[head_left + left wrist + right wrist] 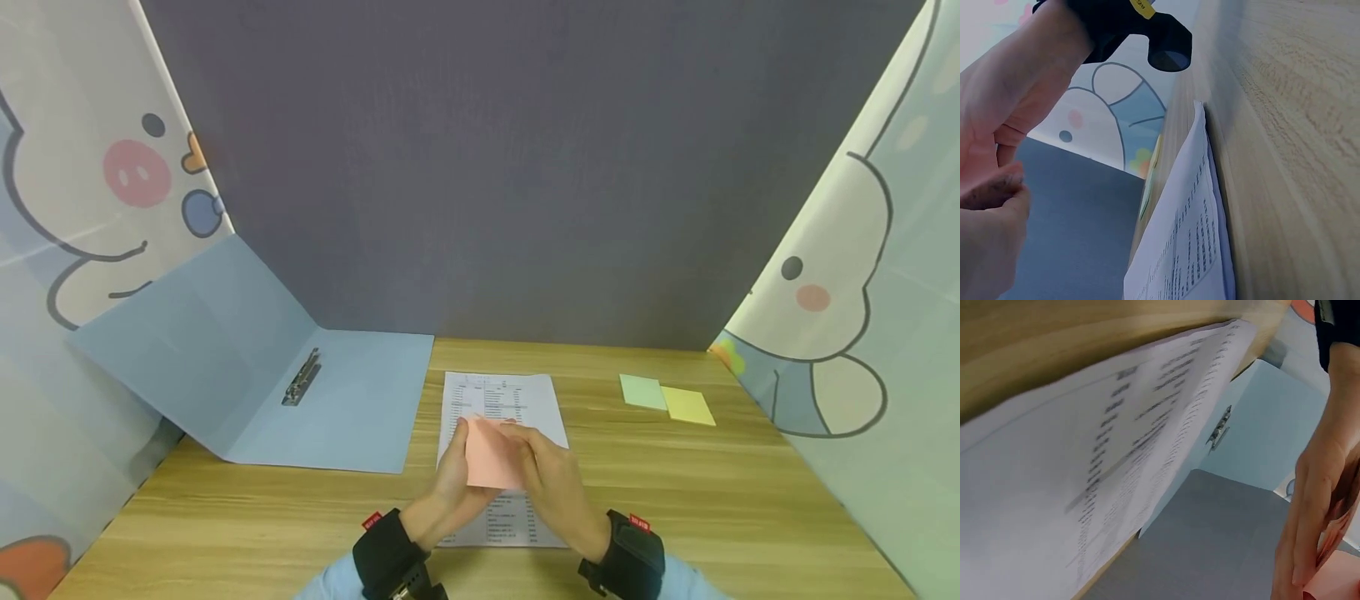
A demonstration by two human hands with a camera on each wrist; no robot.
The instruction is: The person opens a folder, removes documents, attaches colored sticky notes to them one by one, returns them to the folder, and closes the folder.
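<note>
Both hands hold a square pink sticky note (491, 458) above a stack of printed sheets (504, 521). My left hand (450, 485) grips it from the left, thumb along that edge and fingers beneath. With its fingertips at the upper right part of the note, my right hand (557, 483) pinches it. In the head view, the note and hands cover the middle of the printed sheets. The right wrist view shows a pink corner (1335, 578) beside the fingers.
An open blue folder (352, 400) with a metal clip (302, 379) lies to the left, its cover leaning up against the wall. At the right are a green sticky note (642, 392) and a yellow one (687, 406). A dark panel (510, 183) stands behind the wooden table (720, 500).
</note>
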